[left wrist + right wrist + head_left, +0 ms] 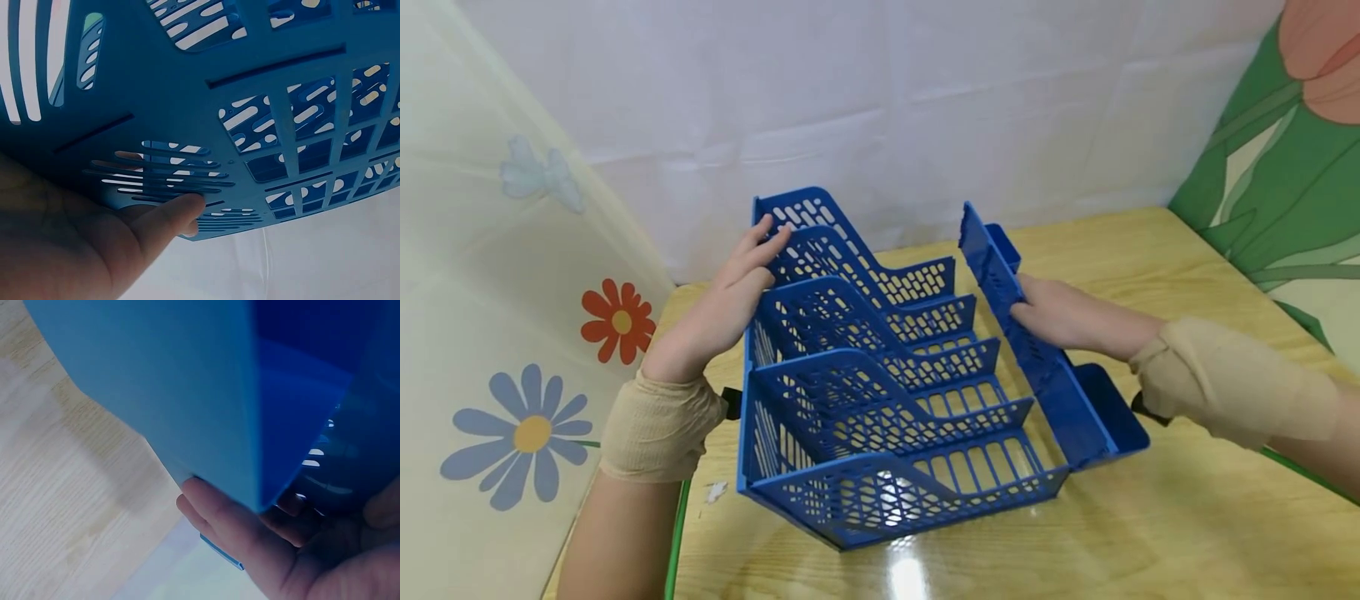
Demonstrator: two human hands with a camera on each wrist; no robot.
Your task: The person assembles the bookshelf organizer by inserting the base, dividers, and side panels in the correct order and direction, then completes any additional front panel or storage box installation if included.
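A blue plastic file rack (891, 510) with several perforated dividers stands tilted over the table. My left hand (722, 304) grips its far left edge, fingers reaching over into the rack. In the left wrist view, the thumb presses the slotted outer face (175, 87). Along the rack's right side, my right hand (1060, 312) holds a long blue front panel (1067, 408) by its middle, thumb on the inner face. The panel carries a large cup (1116, 412) and a small cup (1003, 247). Its near end is close to the rack's corner; whether they touch, I cannot tell.
A wood-grain table (1225, 533) lies beneath, with a white scrap (716, 492) near the rack's left side. White cloth (865, 100) hangs behind. Flower-printed sheets (527, 275) border the left and right sides.
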